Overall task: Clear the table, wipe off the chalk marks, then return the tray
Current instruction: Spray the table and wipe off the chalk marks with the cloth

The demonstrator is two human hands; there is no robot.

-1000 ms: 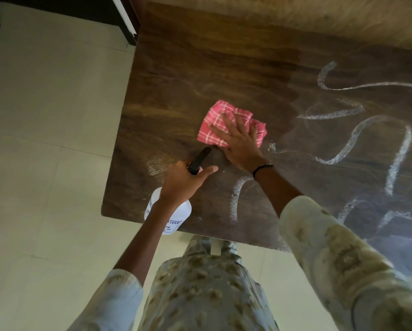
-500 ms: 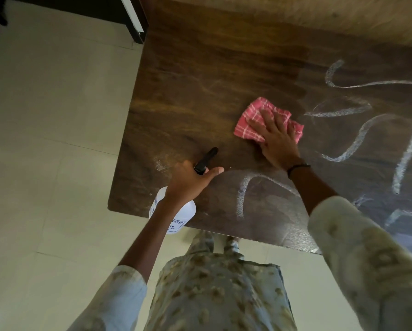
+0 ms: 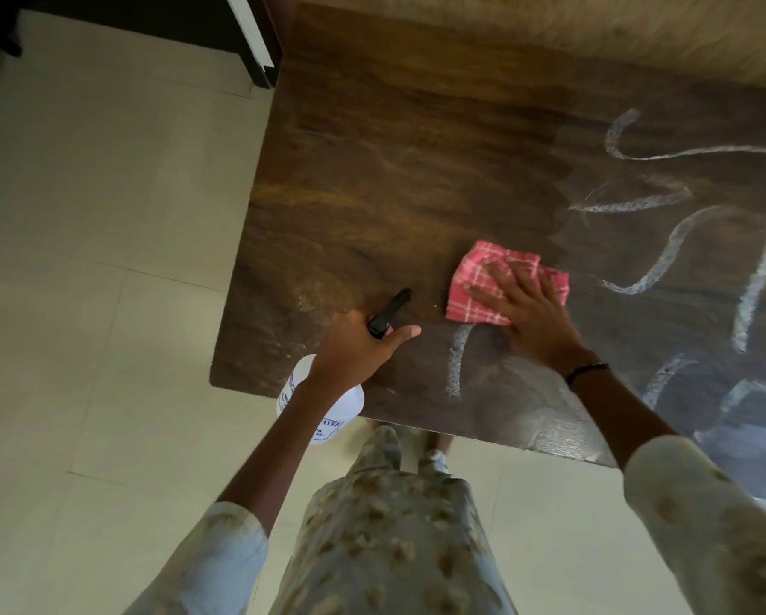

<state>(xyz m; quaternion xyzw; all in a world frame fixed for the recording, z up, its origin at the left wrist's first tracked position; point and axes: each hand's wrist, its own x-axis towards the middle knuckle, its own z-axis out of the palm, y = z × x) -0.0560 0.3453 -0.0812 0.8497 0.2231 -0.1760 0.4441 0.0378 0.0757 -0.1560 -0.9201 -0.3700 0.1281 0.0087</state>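
Observation:
A dark wooden table (image 3: pixel 394 179) carries white chalk marks (image 3: pixel 665 259) across its right half, and one curved stroke (image 3: pixel 456 361) lies near the front edge. My right hand (image 3: pixel 527 312) presses flat, fingers spread, on a folded red checked cloth (image 3: pixel 474 295) just above that stroke. My left hand (image 3: pixel 354 348) grips the black trigger head (image 3: pixel 390 312) of a white spray bottle (image 3: pixel 327 415) held at the table's front-left corner. No tray is in view.
Pale tiled floor (image 3: pixel 97 259) lies left of and in front of the table. A dark furniture leg with a white edge (image 3: pixel 252 42) stands at the table's far-left corner. A lighter wood surface (image 3: pixel 549 24) runs along the back.
My right hand slid the cloth to the right, then back toward me, down to the top of the curved stroke near the front edge. My left hand kept its hold on the bottle.

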